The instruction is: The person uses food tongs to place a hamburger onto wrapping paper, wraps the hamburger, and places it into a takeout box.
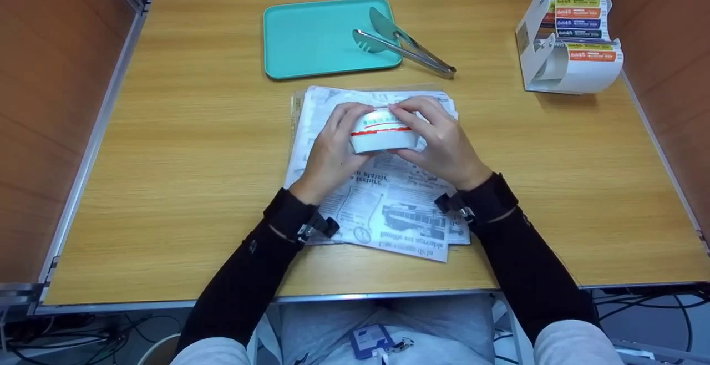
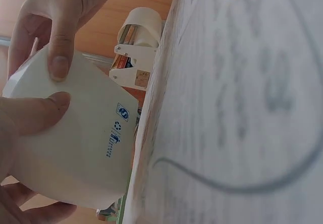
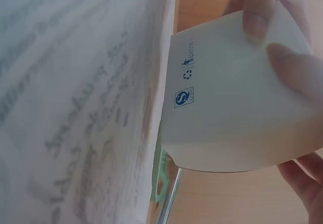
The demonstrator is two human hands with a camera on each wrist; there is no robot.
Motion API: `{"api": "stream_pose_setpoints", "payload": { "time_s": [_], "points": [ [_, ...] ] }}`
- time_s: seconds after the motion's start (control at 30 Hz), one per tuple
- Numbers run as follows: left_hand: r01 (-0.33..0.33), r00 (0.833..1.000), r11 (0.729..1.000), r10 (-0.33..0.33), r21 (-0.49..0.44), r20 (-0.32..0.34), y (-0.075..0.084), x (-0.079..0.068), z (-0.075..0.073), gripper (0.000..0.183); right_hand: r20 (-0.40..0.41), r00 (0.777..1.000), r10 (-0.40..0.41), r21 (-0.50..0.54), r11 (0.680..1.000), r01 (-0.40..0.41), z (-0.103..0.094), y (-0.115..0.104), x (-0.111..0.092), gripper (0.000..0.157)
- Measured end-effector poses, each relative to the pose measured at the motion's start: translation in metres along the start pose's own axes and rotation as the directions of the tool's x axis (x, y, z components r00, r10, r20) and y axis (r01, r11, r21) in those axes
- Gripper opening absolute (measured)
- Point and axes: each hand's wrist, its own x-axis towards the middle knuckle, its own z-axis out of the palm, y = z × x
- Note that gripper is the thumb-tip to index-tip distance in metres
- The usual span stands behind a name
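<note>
A small white paper food box (image 1: 384, 142) with a red stripe and faint green print is held up between both hands, over the pile of printed paper sheets (image 1: 413, 223). My left hand (image 1: 335, 146) grips its left side, thumb on the near face and fingers round the far side. On the right side my right hand (image 1: 444, 140) holds it the same way. Both wrist views show the box's plain face (image 2: 83, 138) with small blue symbols, and the two thumbs (image 3: 298, 70) pressed close together on it.
Behind the sheets lies a green tray (image 1: 316, 37), with metal tongs (image 1: 421, 54) resting across its right edge. A white dispenser (image 1: 591, 68) with colourful labels stands at the back right. Wooden walls (image 1: 61, 76) with metal edging bound the table.
</note>
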Motion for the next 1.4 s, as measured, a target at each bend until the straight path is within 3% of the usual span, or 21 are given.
{"api": "stream_pose_setpoints", "payload": {
  "time_s": [0.17,0.43,0.63,0.77,0.87,1.0,1.17,1.3,1.4],
  "points": [
    [-0.023,1.0,1.0,0.023,0.017,0.013,-0.001,0.0,-0.006,0.071,0.01,1.0,-0.022,-0.061,0.998,0.022,0.001,0.002,-0.001,0.073],
    [-0.04,0.999,0.996,0.037,0.077,0.038,0.001,0.001,-0.011,0.066,0.122,0.982,0.146,-0.303,0.947,-0.104,-0.006,-0.005,0.002,0.081],
    [-0.019,1.0,0.983,0.015,0.181,0.024,-0.003,0.003,-0.017,0.078,0.073,0.992,0.102,-0.353,0.933,-0.07,-0.003,-0.003,0.005,0.073],
    [0.054,0.997,0.995,-0.058,0.079,0.055,-0.006,0.004,-0.018,0.085,0.046,0.997,0.057,-0.367,0.93,-0.036,0.0,-0.001,0.004,0.069],
    [0.115,0.987,0.993,-0.112,-0.018,0.116,-0.006,0.004,-0.017,0.085,0.1,0.992,0.075,-0.335,0.942,-0.037,0.001,-0.001,0.004,0.067],
    [0.169,0.97,0.986,-0.169,0.013,0.175,-0.006,0.003,-0.018,0.081,0.242,0.958,0.154,-0.247,0.965,-0.093,0.0,-0.002,0.002,0.06],
    [0.175,0.956,0.981,-0.188,0.078,0.223,-0.006,0.0,-0.022,0.077,0.371,0.908,0.196,-0.183,0.974,-0.136,-0.001,-0.001,-0.001,0.052],
    [0.235,0.948,0.97,-0.242,0.057,0.208,-0.006,0.001,-0.022,0.082,0.387,0.886,0.254,-0.176,0.964,-0.199,-0.003,0.004,-0.003,0.08],
    [0.321,0.925,0.947,-0.315,0.005,0.215,-0.006,0.002,-0.022,0.087,0.393,0.852,0.346,-0.153,0.938,-0.31,-0.006,0.008,-0.005,0.1]
  ]
}}
